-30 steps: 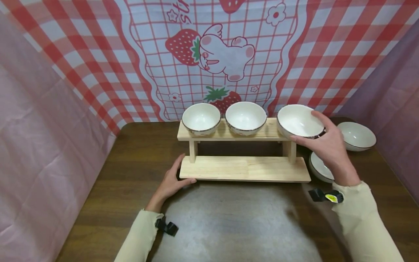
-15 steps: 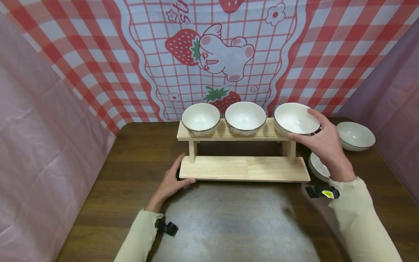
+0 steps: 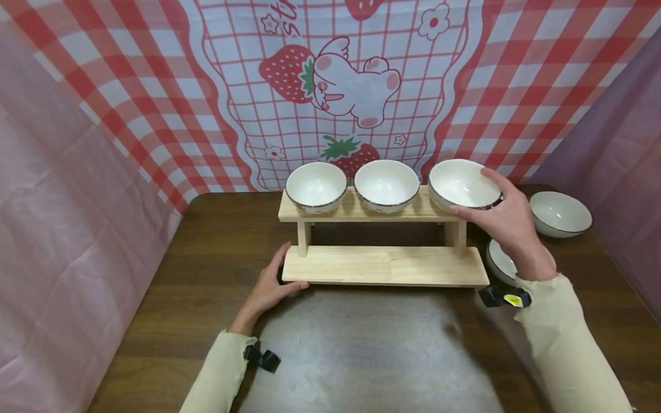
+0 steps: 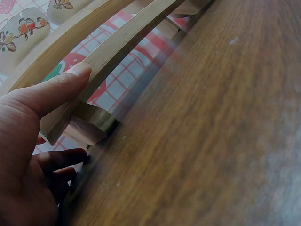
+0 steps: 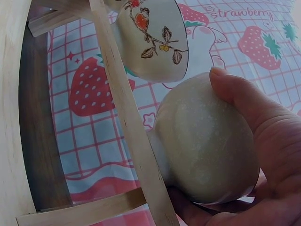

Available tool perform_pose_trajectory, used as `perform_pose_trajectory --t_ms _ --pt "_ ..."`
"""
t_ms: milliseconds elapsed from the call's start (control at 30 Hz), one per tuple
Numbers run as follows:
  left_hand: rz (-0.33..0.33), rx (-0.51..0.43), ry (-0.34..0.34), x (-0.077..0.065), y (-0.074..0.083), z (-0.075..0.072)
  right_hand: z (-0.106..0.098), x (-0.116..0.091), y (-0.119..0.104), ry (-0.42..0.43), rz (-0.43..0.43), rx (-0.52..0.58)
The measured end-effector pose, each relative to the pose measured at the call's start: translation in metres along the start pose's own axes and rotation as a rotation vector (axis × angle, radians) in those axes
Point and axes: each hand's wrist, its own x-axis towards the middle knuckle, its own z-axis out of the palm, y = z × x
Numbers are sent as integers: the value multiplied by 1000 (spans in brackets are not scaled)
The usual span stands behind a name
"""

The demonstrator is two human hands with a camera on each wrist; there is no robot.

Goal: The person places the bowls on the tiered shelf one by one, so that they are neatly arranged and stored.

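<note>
My right hand (image 3: 513, 229) grips a white bowl (image 3: 461, 184) by its right side, thumb at the front and fingers at the back of the rim. In the right wrist view, this bowl (image 5: 204, 141) has a plain outside and its foot is right at the upper board of the light wooden two-tier rack (image 3: 382, 267). Two more white bowls, one at the left (image 3: 316, 186) and one in the middle (image 3: 386, 186), stand upright on that board. My left hand (image 3: 268, 287) holds the left end of the lower board, thumb (image 4: 61, 89) on its front edge.
Two white bowls rest on the brown table (image 3: 206, 275) right of the rack: a farther bowl (image 3: 560, 215) and a nearer bowl (image 3: 500, 261) partly hidden by my right wrist. A red-checked strawberry cloth (image 3: 351, 86) hangs close behind the rack. Pink cloth hangs at both sides.
The right hand has moved the bowl a little left and back over the upper board, closer to the middle bowl. The left hand keeps its place on the rack.
</note>
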Motion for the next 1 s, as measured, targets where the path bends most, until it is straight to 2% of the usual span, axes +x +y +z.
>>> perform_pose_trajectory --t_ms 500,1000 --pt "6 1 4 0 -2 0 2 1 -2 -4 -13 -15" --pt "6 8 3 1 -2 -1 1 3 1 -66 -31 -63"
